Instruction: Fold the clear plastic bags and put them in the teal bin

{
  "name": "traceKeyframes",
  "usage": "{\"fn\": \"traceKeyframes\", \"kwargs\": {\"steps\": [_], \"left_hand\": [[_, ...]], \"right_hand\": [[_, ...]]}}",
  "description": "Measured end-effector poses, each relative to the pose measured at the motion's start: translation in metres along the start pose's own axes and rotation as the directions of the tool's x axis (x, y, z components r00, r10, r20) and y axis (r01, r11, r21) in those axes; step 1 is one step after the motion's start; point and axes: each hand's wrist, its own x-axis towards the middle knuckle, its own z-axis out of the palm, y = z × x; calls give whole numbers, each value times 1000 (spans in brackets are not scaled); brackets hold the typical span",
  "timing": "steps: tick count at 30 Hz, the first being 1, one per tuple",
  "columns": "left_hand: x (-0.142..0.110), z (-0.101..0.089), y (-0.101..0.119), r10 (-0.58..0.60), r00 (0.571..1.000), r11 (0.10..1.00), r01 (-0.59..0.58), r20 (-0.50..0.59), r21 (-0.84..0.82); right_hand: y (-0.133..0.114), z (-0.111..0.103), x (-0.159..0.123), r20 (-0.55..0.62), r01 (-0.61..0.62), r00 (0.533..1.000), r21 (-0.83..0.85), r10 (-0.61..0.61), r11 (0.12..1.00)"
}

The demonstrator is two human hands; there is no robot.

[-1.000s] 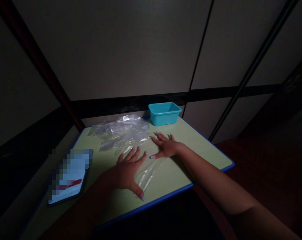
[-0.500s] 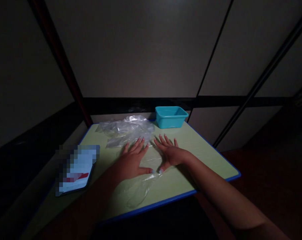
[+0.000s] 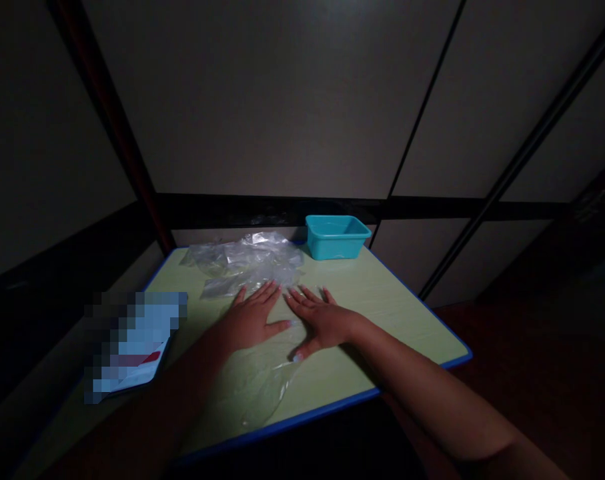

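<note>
A thin transparent plastic sheet or bag [image 3: 265, 393] lies flat on the pale green table, reaching toward its front edge. My left hand [image 3: 255, 320] rests on it palm down, fingers stretched out and thumb pointing right. Close beside it, my right hand [image 3: 322, 320] also lies palm down on the plastic with its fingers extended and thumb apart. Neither hand grips anything. Just beyond the fingertips is a crumpled heap of clear plastic bags [image 3: 252, 260]. Part of the flat plastic is hidden beneath both hands.
A turquoise plastic basket [image 3: 337, 245] stands at the table's back right. On the left lies a phone or tablet [image 3: 137, 353] with a lit, blurred screen. Blue edging [image 3: 282, 425] borders the table [image 3: 392, 313], which stands against panelled cabinet doors or walls.
Both hands have drawn slightly nearer to my body, and their fingers are less spread. The whole view has shifted a little, so the table and basket appear farther left.
</note>
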Motion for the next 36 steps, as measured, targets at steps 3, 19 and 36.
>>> {"fn": "traceKeyframes", "kwargs": {"steps": [3, 19, 36], "left_hand": [[0, 0, -2, -26, 999, 1000, 26, 37, -1], [-7, -14, 17, 185, 982, 983, -184, -31, 15], [-7, -7, 10, 91, 993, 993, -84, 80, -86]], "right_hand": [[12, -7, -5, 44, -113, 993, -5, 113, 994], [28, -2, 4, -221, -282, 939, -54, 264, 958], [23, 6, 8, -159, -307, 943, -71, 293, 949]]}}
